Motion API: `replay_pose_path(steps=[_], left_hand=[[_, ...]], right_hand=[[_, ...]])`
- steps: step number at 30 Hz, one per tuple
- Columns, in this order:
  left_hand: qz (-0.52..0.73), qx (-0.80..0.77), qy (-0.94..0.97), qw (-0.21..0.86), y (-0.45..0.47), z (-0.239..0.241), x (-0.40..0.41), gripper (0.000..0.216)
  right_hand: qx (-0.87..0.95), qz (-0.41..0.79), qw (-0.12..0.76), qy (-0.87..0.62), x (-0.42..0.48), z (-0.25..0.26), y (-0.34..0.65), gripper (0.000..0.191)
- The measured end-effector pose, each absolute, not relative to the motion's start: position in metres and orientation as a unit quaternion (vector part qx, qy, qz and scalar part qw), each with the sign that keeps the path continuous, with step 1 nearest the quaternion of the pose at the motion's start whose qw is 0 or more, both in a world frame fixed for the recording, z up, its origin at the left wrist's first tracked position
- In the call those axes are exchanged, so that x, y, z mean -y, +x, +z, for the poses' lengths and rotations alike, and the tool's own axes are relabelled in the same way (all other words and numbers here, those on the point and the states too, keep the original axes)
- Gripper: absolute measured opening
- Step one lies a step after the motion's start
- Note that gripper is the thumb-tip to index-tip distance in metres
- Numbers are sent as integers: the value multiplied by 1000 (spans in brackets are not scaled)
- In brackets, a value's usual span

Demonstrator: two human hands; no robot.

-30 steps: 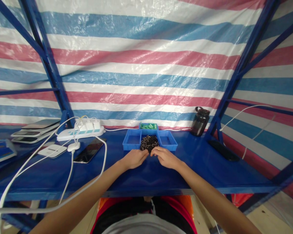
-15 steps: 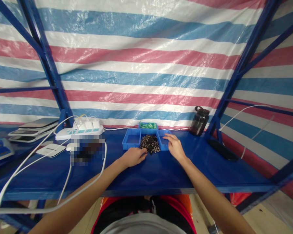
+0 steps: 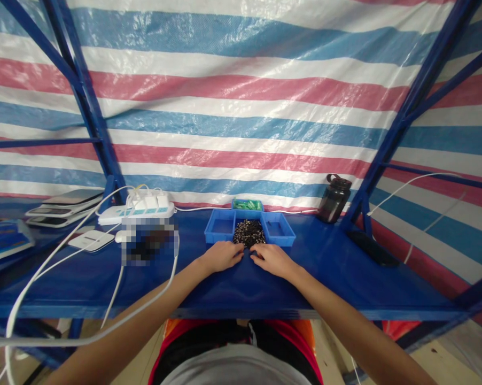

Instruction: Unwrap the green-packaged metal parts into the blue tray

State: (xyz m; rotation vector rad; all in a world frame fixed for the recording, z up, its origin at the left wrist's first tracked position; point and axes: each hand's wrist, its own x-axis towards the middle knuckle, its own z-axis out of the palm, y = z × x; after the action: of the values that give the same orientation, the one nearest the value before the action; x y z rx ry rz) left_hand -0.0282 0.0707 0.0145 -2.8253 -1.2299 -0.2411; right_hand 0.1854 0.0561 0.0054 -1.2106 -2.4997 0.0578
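A heap of small black and shiny metallic pieces (image 3: 249, 232) lies between two blue trays; the pieces are too small to name. At the heap's near left edge is my left hand (image 3: 224, 256), its fingers curled and closed. My right hand (image 3: 273, 259) is at the near right edge, fingers bent and pinched together. Whatever either hand pinches is hidden. The left blue tray (image 3: 219, 238) looks bare inside, while the right blue tray (image 3: 281, 240) seems to hold a tiny dark piece. Behind the heap stands a smaller blue tray with green pieces (image 3: 247, 205).
On the left are a white power strip (image 3: 161, 210) with several chargers, looping white cables (image 3: 175, 267), a white flat device (image 3: 91, 240) and a blurred-out patch. A dark bottle (image 3: 334, 200) stands back right, near a black elongated object (image 3: 372, 248). Blue frame posts flank the table.
My right hand has moved left and nearer me, from over the right tray to the heap's edge. My left hand stays by the heap. The view has shifted slightly.
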Motion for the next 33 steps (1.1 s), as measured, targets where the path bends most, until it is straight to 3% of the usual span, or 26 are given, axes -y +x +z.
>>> replay_pose_path(steps=[11,16,23,33], left_hand=[[-84,390,-917,19,-29,14,-72,19],[-79,384,-920,22,-29,15,-71,19],[-84,387,-918,15,-28,16,-70,20],[-96,353,-931,-6,-28,19,-67,24]], right_hand=[[881,14,182,-437,-58,5,187,10],[888,9,183,-421,-54,6,187,21],[901,23,182,-394,-55,6,187,11],[896,75,241,-364,-56,6,188,9]])
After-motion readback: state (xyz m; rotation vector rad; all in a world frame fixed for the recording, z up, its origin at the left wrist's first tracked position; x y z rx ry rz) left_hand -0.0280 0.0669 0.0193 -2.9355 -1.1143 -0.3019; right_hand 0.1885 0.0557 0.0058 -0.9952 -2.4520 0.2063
